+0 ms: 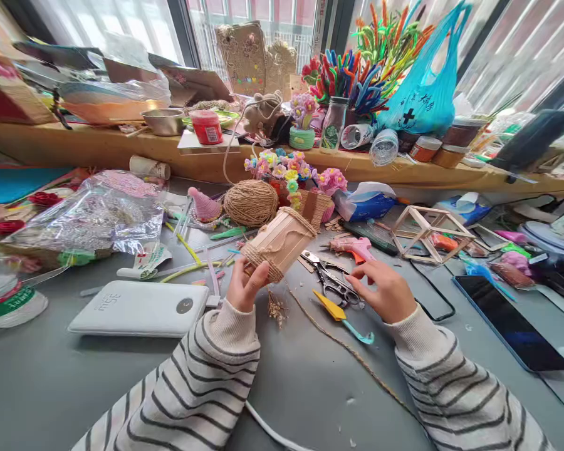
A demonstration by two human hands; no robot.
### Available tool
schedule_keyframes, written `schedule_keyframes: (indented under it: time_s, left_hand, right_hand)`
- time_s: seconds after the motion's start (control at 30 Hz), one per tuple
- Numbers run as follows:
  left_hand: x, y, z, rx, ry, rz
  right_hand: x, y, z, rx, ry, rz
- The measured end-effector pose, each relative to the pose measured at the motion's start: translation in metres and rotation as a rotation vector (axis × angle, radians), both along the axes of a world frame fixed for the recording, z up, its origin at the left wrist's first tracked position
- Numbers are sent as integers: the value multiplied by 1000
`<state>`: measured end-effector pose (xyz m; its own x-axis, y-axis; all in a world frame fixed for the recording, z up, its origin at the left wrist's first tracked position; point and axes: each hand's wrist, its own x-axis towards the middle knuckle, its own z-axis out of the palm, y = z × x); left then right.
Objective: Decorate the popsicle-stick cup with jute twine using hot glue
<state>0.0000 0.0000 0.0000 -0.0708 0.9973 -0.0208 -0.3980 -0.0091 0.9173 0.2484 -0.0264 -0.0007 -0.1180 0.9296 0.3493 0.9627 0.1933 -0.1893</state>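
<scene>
- My two striped sleeves enter from the bottom edge; both forearms are cut off by the frame below the elbows.
- My left hand (247,285) is closed around the lower end of the stick pot (282,241), a small cylinder of flat wooden sticks bound with twine at both ends. The pot is tilted, its open end pointing up and to the right. My fingers cover its base, so the bottom cannot be seen.
- My right hand (385,291) rests loosely curled on the grey table (286,369), fingertips at the scissors (331,282). I cannot tell whether the fingers grip the handles or only touch them; the hand hides that part.
- A loose twine strand (352,354) runs from near the pot diagonally toward my right sleeve, where it passes out of sight.
- A yellow-and-teal craft knife (341,316) lies just beside the scissors.
- A white power bank (138,308) lies left of my left hand; its printed text is too small to read.
- Behind the pot sit a twine ball (250,202) and a pink glue gun (355,247).
- Farther right, a dark tablet (510,322) lies flat.
- On the far wooden shelf (98,147), a blue plastic bag (425,94) partly hides the objects behind it.
</scene>
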Motion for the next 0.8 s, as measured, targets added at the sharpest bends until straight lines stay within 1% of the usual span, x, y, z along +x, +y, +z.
schedule_keyframes:
  time_s: [0.13,0.17,0.23,0.4,0.5,0.57,0.7,0.8]
  left_hand:
    - [0,1,-1,-13,8,-1]
    - [0,0,-1,-17,11,1]
    - [0,0,-1,-24,20,7]
    - [-1,-1,-2,-20,38,5]
    - [0,-1,-2,-2,54,-17]
    - [1,-3,-2,42,63,-32]
    - [6,-11,4,149,85,-37]
    - [8,-16,9,138,118,-87]
  right_hand:
    - [19,9,7,35,-25,-234]
    - [21,12,7,26,-38,-296]
    - [20,21,5,-24,-65,-373]
    - [3,39,-2,-143,-82,-448]
    - [-3,42,-4,-176,-54,-495]
    - [-2,42,-3,-184,-19,-523]
    - [8,39,3,-132,92,-547]
    - [16,37,11,-42,197,-545]
